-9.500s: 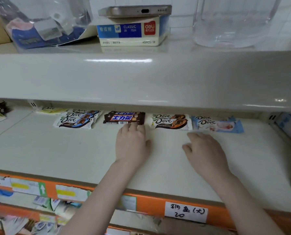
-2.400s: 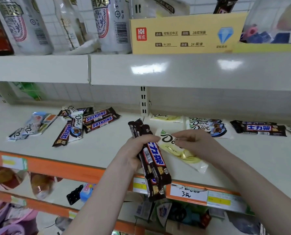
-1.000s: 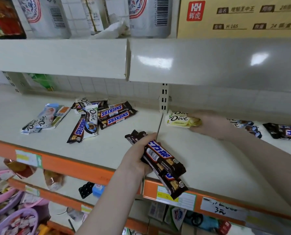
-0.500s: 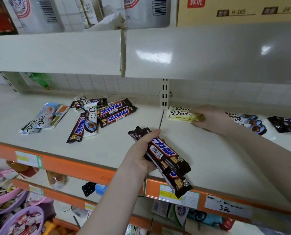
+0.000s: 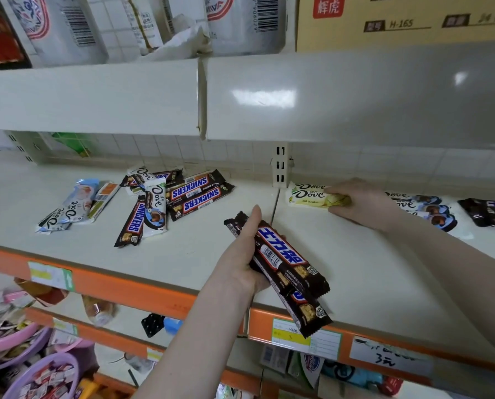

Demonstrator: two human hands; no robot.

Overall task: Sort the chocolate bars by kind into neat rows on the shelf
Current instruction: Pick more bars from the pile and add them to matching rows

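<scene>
dove bar (image 5: 315,196) down at the shelf (image 5: 370,269) back, right hand (image 5: 364,204) fingers now pinching its end.
left hand (image 5: 240,263) fingers grip two snickers bars (image 5: 283,263), next to place.

Both bare forearms are extended forward from the lower edge of the frame. The left hand (image 5: 242,262) is raised at centre, its thumb laid straight along the top of two dark Snickers bars (image 5: 286,272), which are clasped from beneath by the curled fingers. The right arm is stretched further, angled in from the lower right, and the right hand (image 5: 361,205) is lowered palm-down at the back, where the end of a pale yellow Dove bar (image 5: 309,195) is gripped by its fingers.
</scene>
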